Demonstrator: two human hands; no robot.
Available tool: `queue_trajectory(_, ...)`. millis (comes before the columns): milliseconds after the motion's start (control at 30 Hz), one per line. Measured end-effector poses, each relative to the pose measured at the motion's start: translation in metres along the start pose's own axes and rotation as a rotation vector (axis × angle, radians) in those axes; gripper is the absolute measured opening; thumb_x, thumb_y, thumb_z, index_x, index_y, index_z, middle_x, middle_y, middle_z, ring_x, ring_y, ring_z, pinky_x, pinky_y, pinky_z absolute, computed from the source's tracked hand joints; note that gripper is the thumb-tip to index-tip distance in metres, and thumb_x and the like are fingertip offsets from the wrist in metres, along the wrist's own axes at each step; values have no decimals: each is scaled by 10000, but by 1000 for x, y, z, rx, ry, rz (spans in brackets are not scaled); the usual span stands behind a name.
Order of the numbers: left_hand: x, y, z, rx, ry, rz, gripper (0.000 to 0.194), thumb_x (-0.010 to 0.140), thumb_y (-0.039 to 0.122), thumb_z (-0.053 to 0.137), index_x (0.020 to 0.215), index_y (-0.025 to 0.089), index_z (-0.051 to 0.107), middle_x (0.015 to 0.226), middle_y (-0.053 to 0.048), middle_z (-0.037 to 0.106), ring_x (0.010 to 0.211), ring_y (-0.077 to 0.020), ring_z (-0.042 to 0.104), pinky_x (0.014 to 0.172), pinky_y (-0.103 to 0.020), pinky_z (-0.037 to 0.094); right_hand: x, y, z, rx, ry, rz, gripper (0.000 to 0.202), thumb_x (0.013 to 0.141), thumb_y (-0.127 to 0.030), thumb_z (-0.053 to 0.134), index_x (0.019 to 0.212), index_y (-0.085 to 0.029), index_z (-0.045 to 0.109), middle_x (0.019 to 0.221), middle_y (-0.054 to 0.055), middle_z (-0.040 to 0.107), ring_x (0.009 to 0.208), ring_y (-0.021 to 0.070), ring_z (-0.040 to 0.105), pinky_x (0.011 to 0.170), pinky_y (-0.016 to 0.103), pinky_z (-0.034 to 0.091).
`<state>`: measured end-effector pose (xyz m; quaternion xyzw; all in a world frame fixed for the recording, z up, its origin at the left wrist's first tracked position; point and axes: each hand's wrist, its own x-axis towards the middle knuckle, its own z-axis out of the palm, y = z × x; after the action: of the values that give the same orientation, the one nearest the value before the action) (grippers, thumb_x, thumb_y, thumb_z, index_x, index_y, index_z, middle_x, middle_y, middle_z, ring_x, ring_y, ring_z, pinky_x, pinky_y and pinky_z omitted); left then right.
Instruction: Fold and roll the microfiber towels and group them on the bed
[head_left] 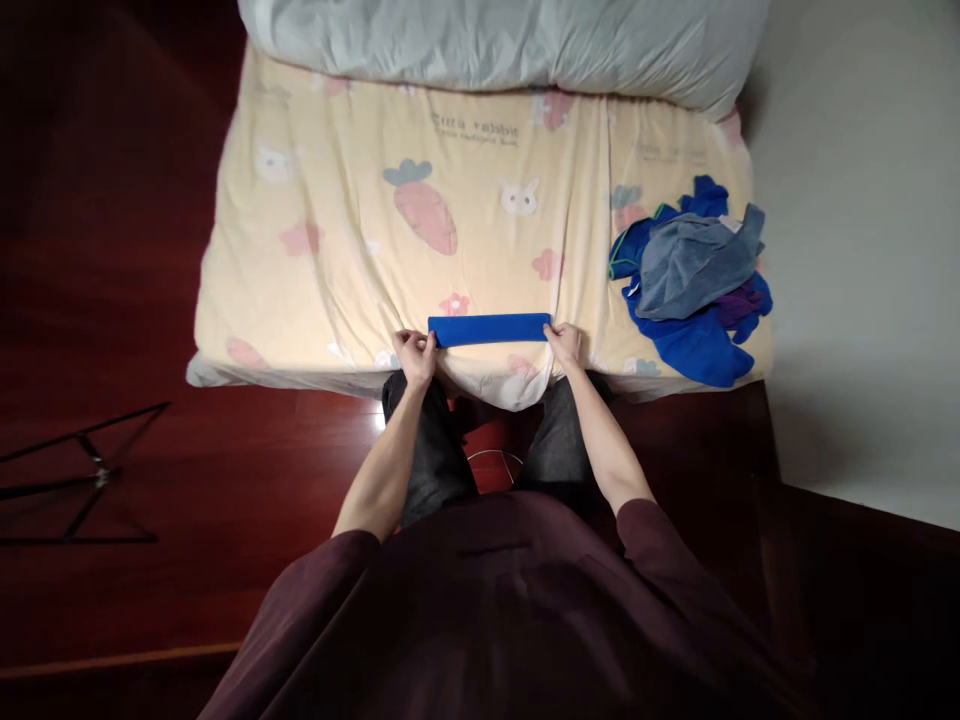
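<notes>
A narrow blue folded cloth point(491, 328) lies lengthwise across the near part of the bed, its edges straight and smooth. My left hand point(417, 355) pinches its left end between thumb and fingers. At the opposite end, my right hand point(564, 343) grips the right corner the same way. Both hands rest close to the bed's front edge, just above my knees. How many layers the cloth has cannot be made out.
On the bed's right side sits a crumpled pile of blue and grey clothes point(694, 270). A pale quilt point(495, 45) is bunched at the far end of the carrot-patterned bedsheet point(345, 210). A wall point(862, 250) stands to the right; black stand legs point(97, 470) are on the floor at left.
</notes>
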<state>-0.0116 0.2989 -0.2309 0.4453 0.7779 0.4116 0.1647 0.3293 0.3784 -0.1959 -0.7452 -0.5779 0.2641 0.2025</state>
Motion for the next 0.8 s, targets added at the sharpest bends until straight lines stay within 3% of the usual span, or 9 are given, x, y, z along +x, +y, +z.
queue_trajectory(100, -26, 21, 0, 104, -29, 144, 422, 986, 349, 578, 1369, 185, 648, 1545, -200, 516, 1490, -332, 475, 1278, -506, 366, -17, -18, -2, -148, 109, -258, 382, 1040, -328, 531, 1341, -154, 689, 1348, 185, 682, 1253, 300, 622, 1091, 415, 473)
queue_trajectory(167, -38, 33, 2, 161, -221, 298, 561, 1004, 331, 523, 1551, 207, 538, 1697, -163, 415, 1619, -319, 327, 1340, -529, 255, -27, -25, 0, -201, 22, -510, 479, 1076, -310, 455, 1521, -201, 597, 1571, 167, 562, 1468, 304, 486, 1245, 471, 364)
queue_trajectory(233, -42, 42, 3, 220, -373, 357, 638, 1005, 326, 494, 1627, 190, 460, 1750, -150, 349, 1668, -319, 228, 1368, -558, 153, -32, -26, 3, -252, -133, -650, 520, 1097, -338, 424, 1590, -225, 541, 1659, 128, 497, 1560, 280, 399, 1314, 482, 282)
queue_trajectory(300, -37, 49, 1, 276, -431, 319, 678, 982, 282, 488, 1649, 177, 427, 1762, -153, 325, 1672, -334, 214, 1364, -606, 114, -30, -23, 2, -315, -224, -606, 544, 1104, -358, 411, 1620, -214, 505, 1702, 114, 453, 1598, 263, 360, 1335, 488, 256)
queue_trajectory(367, -29, 55, -6, 281, -457, 259, 705, 925, 223, 541, 1624, 171, 459, 1756, -168, 330, 1663, -359, 235, 1353, -646, 115, -22, -17, -3, -368, -234, -452, 555, 1110, -363, 396, 1629, -191, 492, 1721, 126, 425, 1612, 273, 350, 1328, 512, 274)
queue_trajectory(467, -31, 65, -16, 11, -414, 61, 603, 851, 186, 650, 1452, 174, 617, 1698, -190, 416, 1629, -372, 309, 1352, -600, 215, -8, -15, -16, -406, -178, -345, 534, 1105, -336, 414, 1591, -155, 542, 1696, 164, 453, 1615, 310, 351, 1323, 556, 272)
queue_trajectory(567, -52, 76, -11, -576, -341, -364, 333, 809, 180, 752, 1140, 193, 724, 1446, -182, 628, 1475, -351, 521, 1261, -506, 424, 3, -25, -25, -381, -144, -469, 497, 1080, -249, 457, 1542, -132, 598, 1673, 177, 483, 1610, 298, 371, 1343, 528, 254)
queue_trajectory(667, -71, 86, 11, -888, -367, -632, 222, 770, 157, 813, 959, 166, 696, 1075, -153, 733, 1126, -300, 718, 1060, -460, 584, 12, -45, -22, -364, -327, -586, 488, 1055, -165, 470, 1514, -169, 636, 1624, 144, 554, 1540, 253, 488, 1319, 444, 340)
queue_trajectory(800, -60, 94, 35, -1088, -310, -809, 223, 786, 157, 834, 862, 168, 624, 865, -90, 706, 830, -185, 718, 884, -336, 620, 23, -68, -15, -434, -501, -575, 457, 1009, -151, 588, 1441, -253, 697, 1464, 106, 700, 1383, 252, 647, 1195, 377, 489)
